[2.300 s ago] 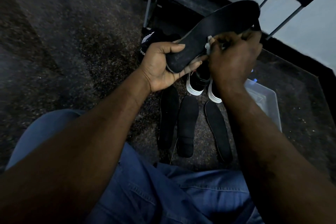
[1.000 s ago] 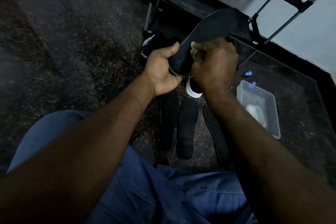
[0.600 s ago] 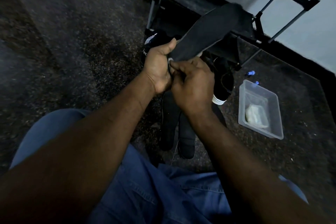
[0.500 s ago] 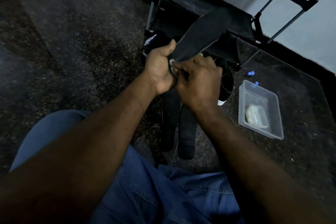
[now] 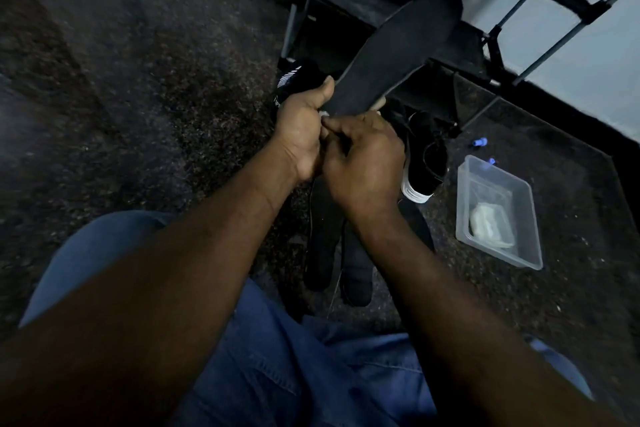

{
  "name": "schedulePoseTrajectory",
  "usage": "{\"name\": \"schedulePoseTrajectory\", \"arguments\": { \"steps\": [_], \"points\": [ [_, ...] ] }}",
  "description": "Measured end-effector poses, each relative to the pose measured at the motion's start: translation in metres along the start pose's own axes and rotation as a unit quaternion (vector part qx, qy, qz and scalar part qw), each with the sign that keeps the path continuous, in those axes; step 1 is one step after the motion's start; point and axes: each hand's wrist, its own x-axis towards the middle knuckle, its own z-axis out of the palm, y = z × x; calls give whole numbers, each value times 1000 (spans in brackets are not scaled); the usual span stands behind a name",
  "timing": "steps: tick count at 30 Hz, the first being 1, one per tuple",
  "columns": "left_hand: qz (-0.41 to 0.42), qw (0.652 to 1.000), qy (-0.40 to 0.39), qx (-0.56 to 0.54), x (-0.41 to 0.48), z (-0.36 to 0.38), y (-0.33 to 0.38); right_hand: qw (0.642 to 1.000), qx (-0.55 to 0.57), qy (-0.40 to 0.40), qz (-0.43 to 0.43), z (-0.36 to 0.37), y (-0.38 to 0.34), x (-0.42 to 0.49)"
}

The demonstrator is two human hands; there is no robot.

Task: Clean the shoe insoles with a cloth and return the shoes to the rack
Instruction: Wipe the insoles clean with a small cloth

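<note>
The insole (image 5: 398, 52) was held by its near end in the left grip (image 5: 301, 128), the cloth (image 5: 323, 114) pinched in the right grip (image 5: 363, 166). It was judged light, floppy, best gripped edgewise.

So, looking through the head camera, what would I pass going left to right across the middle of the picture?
Left hand gripping the insole → right hand pinching the cloth → black shoe with a white sole → clear plastic tub.

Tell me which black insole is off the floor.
The long black insole gripped at its near end by the left hand; the other black insoles lie flat on the dark floor.
</note>
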Motion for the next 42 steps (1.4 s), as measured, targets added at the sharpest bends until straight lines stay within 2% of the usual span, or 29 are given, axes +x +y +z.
{"name": "schedulePoseTrajectory", "arguments": {
  "steps": [5, 9, 14, 18, 22, 25, 27, 30, 33, 35, 39, 42],
  "points": [
    [14, 999, 10, -34, 0, 3, -4, 992, -103, -13, -70, -18, 11, -2],
    [41, 999, 6, -23, 0, 9, -4, 985, -165, 26, -50, -34, 31, 23],
    [32, 999, -34, 13, -3, 8, -3, 992, -100, 71, 1, -41, 37, 54],
    [-15, 996, -81, 16, -6, 9, 2, 994, -94, 43, -30, -32, 34, 36],
    [-9, 993, -115, 14, -1, 7, -2, 993, -89, 9, -74, -22, 26, 1],
    [-30, 994, -103, 14, 1, 5, -4, 989, -104, 3, -104, -24, 21, -12],
    [-34, 993, -108, 20, -3, 7, -3, 982, -153, 25, -106, -31, 25, -2],
    [-34, 994, -92, 46, -7, 10, -5, 978, -190, 66, -50, -37, 32, 24],
    [-31, 995, -81, 52, -8, 11, -8, 986, -135, 99, 20, -40, 36, 43],
    [-25, 996, -68, 50, -7, 10, -6, 990, -105, 88, 29, -35, 32, 42],
    [-6, 998, -28, 56, -1, 5, -5, 995, -85, 15, -40, -16, 13, 9],
    [-2, 999, -7, 38, -1, 6, -6, 993, -101, 0, -56, -16, 13, -2]
  ]
}}
